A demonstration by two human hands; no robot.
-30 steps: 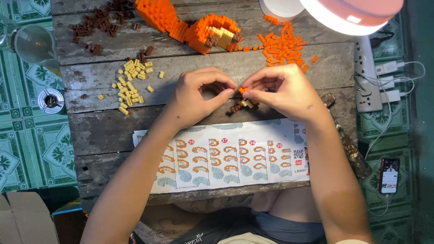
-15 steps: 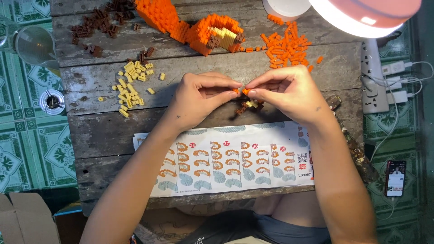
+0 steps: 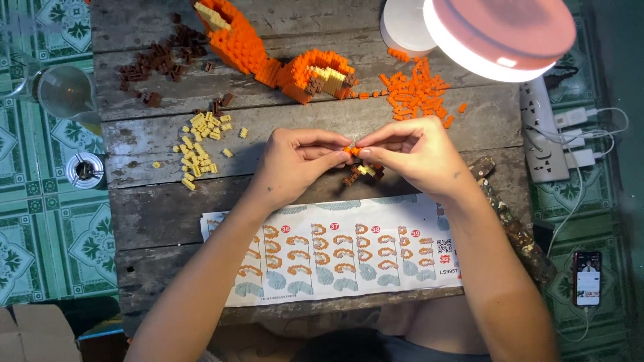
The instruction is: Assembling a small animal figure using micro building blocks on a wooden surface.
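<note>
My left hand [image 3: 295, 164] and my right hand [image 3: 412, 154] meet fingertip to fingertip over the middle of the wooden table [image 3: 168, 208]. Together they pinch a tiny orange brick piece [image 3: 352, 151]. Just beneath the fingers lies a small cluster of brown and yellow bricks [image 3: 362, 173]. A printed instruction sheet [image 3: 335, 258] lies flat below both hands. The half-built orange brick model [image 3: 268, 57] stands at the far edge of the table.
Loose orange bricks [image 3: 416, 94], yellow bricks [image 3: 198, 144] and brown bricks [image 3: 157, 64] lie in separate heaps. A round lamp [image 3: 500, 33] hangs over the upper right. A power strip [image 3: 547, 141], a phone [image 3: 587, 278], a glass [image 3: 64, 90] and a small tin [image 3: 84, 171] flank the table.
Both hands stay pinched together at the same spot; the fingers shift only slightly around the small orange piece.
</note>
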